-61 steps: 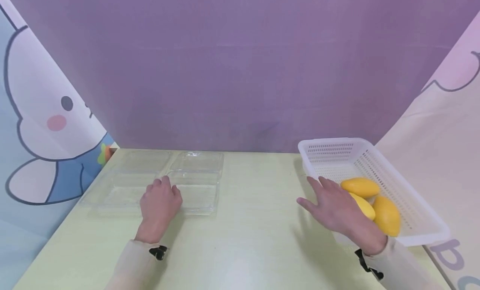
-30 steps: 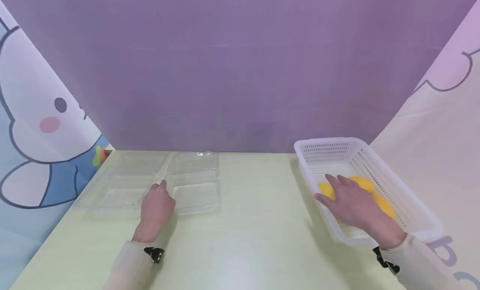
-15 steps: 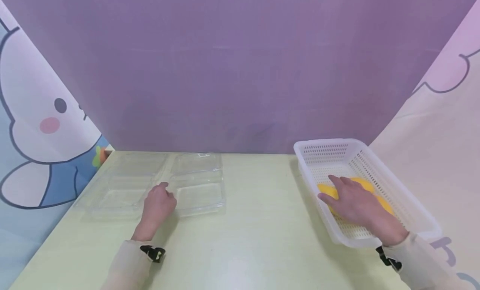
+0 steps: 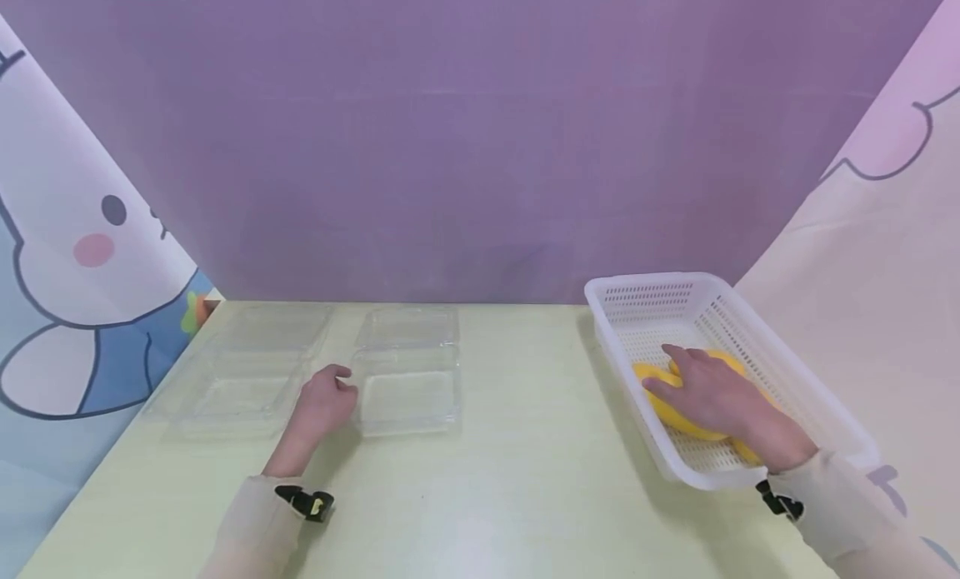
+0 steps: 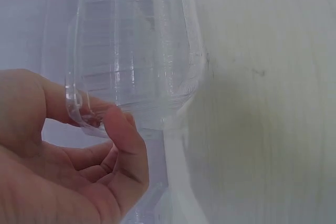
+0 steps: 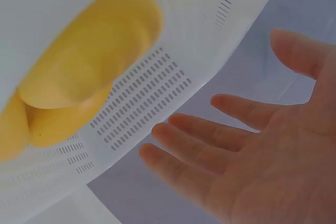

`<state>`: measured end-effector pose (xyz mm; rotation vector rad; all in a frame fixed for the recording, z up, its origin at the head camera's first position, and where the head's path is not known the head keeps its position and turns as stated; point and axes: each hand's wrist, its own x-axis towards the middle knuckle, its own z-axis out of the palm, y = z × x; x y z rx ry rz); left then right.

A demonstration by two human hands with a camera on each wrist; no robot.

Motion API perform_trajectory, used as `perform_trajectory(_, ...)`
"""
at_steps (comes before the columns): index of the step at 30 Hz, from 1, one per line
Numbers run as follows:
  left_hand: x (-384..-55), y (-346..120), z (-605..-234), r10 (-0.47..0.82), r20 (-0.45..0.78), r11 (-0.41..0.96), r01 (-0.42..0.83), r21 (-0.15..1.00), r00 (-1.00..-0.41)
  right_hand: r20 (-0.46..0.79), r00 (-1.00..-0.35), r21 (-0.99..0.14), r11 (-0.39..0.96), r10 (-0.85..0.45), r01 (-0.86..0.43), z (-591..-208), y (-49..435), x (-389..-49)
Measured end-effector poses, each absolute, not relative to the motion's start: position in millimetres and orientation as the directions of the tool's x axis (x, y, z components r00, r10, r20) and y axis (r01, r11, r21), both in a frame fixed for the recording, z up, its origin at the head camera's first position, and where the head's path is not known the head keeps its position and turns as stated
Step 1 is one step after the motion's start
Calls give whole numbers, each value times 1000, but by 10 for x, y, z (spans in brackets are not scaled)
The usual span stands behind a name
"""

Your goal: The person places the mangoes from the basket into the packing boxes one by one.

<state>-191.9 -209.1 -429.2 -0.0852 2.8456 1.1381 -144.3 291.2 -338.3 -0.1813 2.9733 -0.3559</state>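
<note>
My left hand (image 4: 326,400) is at the left edge of a clear plastic clamshell container (image 4: 408,396), which stands unfolded on the table. In the left wrist view, thumb and forefinger pinch that container's corner. My right hand (image 4: 712,391) is over the white slotted plastic basket (image 4: 622,346), above yellow mangoes (image 4: 682,421) and partly hiding them. Its fingers are spread and straight. The right wrist view shows the open palm beside the basket wall (image 6: 142,103), with three mangoes (image 6: 89,51) lying together inside.
More clear plastic containers (image 4: 240,396) lie unfolded to the left of my left hand. Behind the pale table (image 4: 480,496) hangs a purple cloth (image 4: 480,146). Printed cartoon sheets flank both sides.
My right hand has moved from beside the basket to over the mangoes, which have shifted in the basket. The container at my left hand has slid right, widening the gap to its neighbour.
</note>
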Motion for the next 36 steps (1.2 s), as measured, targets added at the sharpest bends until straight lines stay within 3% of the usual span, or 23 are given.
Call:
perform_trajectory(20,-1936,-1948,-4304,11,-193,608,-147,780,-981,-162,-976,-271,957,-148,-101,-3454,3061,-1434)
perform_trajectory(36,-1868,-1769,-4320,35,-204,511,-158,845,-978,-238,-957,-267,958,-167,-101,-3502,3149,-1442)
